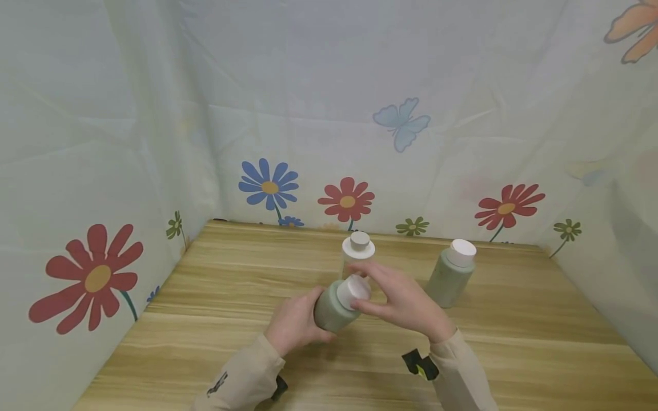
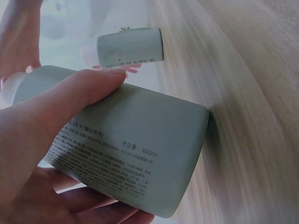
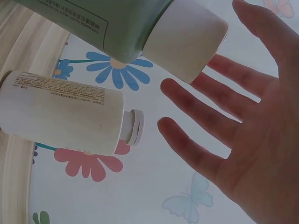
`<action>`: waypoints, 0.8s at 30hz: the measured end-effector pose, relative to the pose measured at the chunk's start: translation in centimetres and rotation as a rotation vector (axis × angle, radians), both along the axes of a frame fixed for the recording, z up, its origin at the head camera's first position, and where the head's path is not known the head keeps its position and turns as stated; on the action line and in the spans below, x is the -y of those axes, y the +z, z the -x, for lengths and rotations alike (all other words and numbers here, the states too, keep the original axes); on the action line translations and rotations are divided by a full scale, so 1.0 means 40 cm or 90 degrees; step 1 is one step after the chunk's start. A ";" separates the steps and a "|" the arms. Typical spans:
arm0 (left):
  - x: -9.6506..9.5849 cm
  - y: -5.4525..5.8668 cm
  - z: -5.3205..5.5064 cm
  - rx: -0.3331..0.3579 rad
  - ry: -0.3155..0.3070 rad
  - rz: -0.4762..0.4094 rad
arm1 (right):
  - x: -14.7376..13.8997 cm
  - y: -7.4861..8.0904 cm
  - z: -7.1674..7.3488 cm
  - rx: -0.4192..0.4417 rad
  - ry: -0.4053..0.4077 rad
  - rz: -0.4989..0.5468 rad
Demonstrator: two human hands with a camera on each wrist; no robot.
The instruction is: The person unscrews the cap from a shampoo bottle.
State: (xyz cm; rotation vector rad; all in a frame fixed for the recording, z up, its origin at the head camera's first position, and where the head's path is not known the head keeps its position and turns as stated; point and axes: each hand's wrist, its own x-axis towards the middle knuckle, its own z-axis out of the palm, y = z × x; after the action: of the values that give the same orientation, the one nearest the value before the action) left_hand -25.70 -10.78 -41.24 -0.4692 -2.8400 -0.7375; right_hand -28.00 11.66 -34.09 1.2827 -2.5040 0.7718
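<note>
My left hand point(image 1: 297, 321) grips a pale green bottle point(image 2: 140, 121) round its body, thumb on one side and fingers under the other. The bottle leans to the right, its white cap point(image 3: 187, 39) uppermost; small print and "400ml" show in the left wrist view. Around the cap, my right hand point(image 1: 403, 297) spreads its fingers loosely; in the right wrist view the thumb stands apart from the cap and the fingers reach past it. Just behind stands a white bottle point(image 3: 65, 112) with a narrow neck and small cap, partly hidden by my right hand in the head view.
A second green bottle point(image 1: 448, 279) with a white cap stands upright to the right, near my right forearm. The wood-grain table point(image 1: 247, 257) ends at a pale cloth backdrop point(image 1: 308, 131) printed with flowers and butterflies, which also hangs along both sides.
</note>
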 end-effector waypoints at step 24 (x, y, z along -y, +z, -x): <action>-0.004 0.003 -0.003 -0.005 0.004 0.008 | -0.001 0.002 -0.004 -0.008 -0.011 -0.032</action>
State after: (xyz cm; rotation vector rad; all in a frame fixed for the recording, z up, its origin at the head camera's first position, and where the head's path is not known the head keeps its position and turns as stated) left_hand -25.56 -10.62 -41.11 -0.4636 -2.8390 -0.7159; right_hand -27.85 11.71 -34.00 1.2769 -2.5365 0.6997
